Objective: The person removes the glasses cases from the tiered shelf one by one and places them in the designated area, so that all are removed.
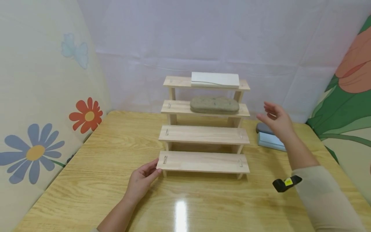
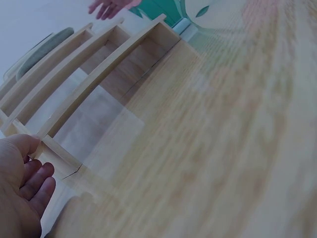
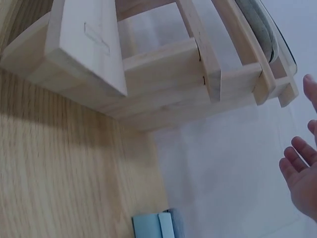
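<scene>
A four-tier wooden display stand (image 1: 203, 161) stands on the table. My left hand (image 1: 139, 182) holds the left end of its lowest shelf, thumb at the front corner; in the left wrist view its other fingers (image 2: 40, 191) curl beside the stand's side. A white glasses case (image 1: 215, 79) lies on the top shelf, right of the middle. One tier down rests a grey-green oblong glasses case (image 1: 214, 105). To the right of the stand my right hand (image 1: 279, 123) is raised in the air, fingers loosely bent and holding nothing.
On the table at the right, partly behind my right forearm, lie a light blue glasses case (image 1: 269, 141) and a dark grey case (image 1: 263, 128). A white cloth (image 1: 130, 74) hangs behind the stand. Flower-printed panels (image 1: 37, 96) border the table on both sides.
</scene>
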A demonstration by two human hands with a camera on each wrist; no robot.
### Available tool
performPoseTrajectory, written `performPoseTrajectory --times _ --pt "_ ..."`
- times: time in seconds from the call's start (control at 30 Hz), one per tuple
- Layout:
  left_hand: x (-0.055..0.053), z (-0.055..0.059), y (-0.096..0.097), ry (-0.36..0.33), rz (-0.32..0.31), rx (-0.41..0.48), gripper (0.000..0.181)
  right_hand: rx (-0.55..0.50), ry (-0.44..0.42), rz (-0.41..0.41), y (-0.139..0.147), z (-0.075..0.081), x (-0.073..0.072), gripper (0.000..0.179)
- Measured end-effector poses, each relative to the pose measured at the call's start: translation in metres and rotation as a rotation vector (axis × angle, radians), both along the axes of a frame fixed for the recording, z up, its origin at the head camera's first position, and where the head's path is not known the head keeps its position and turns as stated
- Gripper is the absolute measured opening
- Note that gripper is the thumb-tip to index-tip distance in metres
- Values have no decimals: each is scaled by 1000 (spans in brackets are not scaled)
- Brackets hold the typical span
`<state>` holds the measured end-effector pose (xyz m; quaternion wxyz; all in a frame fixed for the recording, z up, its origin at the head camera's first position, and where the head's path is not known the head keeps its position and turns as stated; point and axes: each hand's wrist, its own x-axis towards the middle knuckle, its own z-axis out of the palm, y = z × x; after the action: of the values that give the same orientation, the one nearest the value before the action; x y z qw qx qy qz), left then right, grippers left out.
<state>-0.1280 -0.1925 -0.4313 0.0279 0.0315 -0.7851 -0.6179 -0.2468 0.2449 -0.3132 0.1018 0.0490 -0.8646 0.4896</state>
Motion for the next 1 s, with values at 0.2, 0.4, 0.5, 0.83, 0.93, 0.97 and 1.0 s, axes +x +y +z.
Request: performPoseTrajectory --times 0.2,0.4,0.5,0.83,0.93,0.97,1.0 --pt "0 0 0 -6 -1 -2 43 -11 6 35 -13 7 -6 71" --pt "-1 -1 0 -12 1 -2 43 -6 13 87 -26 16 -12 71" --pt "-1 -1 -1 -14 0 -6 43 -4 10 116 -33 19 -13 71" --pt "-2 -2 -1 -16 -2 -5 44 63 -29 190 -51 25 -18 75" --pt "-2 -3 -1 -13 3 -5 44 100 -37 213 -55 26 -20 77" --pt "-2 -3 -1 -12 4 -4 44 112 -34 220 -56 27 -21 77" --pt "-2 -3 -1 -11 6 -3 44 125 -32 227 -58 27 -22 77"
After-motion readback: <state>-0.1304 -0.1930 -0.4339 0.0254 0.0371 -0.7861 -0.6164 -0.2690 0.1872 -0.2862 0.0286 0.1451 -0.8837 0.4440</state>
